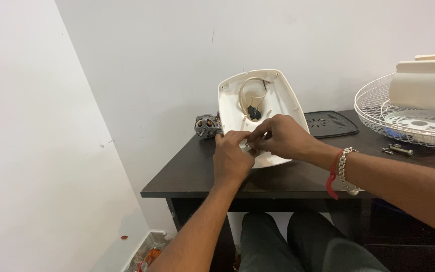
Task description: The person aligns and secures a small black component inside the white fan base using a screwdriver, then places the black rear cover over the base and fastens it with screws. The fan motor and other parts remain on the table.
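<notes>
You sit at a dark counter set against a white wall. A white plastic fan shell stands tilted on the counter in front of you, with its hollow side facing you. It works like a shallow bowl. Inside it you can see a pale looped wire near the top and a small dark part just below the loop.

Both of your hands meet at the lower part of the shell. Your left hand has its fingers curled together, pinching something small at the shell's lower edge. The thing it pinches is too small to tell. Your right hand comes in from the right, and its fingers are also pressed together on that same small spot. The two hands touch each other there. Your right wrist wears a silver chain bracelet and a red thread.

Just left of the shell, a small metal motor rests on the counter, close to your left hand. Behind the shell on the right lies a flat black vented plate. Farther right, a white wire fan guard lies like a basket, and a round white slotted disc sits inside it. A cream plastic housing rests on top of the guard. Some metal bolts lie on the counter near the guard.
</notes>
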